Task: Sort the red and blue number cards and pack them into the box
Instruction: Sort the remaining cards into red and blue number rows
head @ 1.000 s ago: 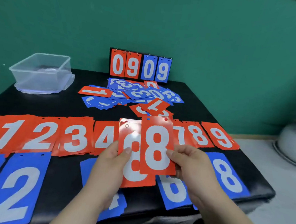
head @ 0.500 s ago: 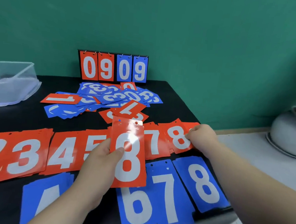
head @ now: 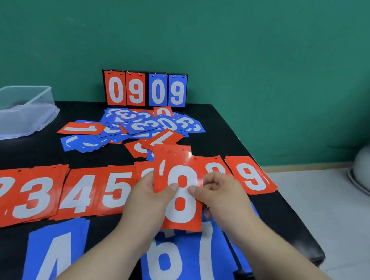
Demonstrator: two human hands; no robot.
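Whereas right hand [head: 221, 199] earlier reached away, now pinching red 8 card [head: 181, 214], left hand [head: 149, 199] gripping it

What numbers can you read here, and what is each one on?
"09": red scoreboard flaps
"09": blue scoreboard flaps
"2", "3", "4", "5", "9": red row
"8": red card gripped by left hand and right hand
"4" (cut off), "6", "7": blue row
"1", "7", "0", "3": loose pile; its other cards are too jumbled to read

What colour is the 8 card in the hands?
Red with a white 8, seen in the head view.
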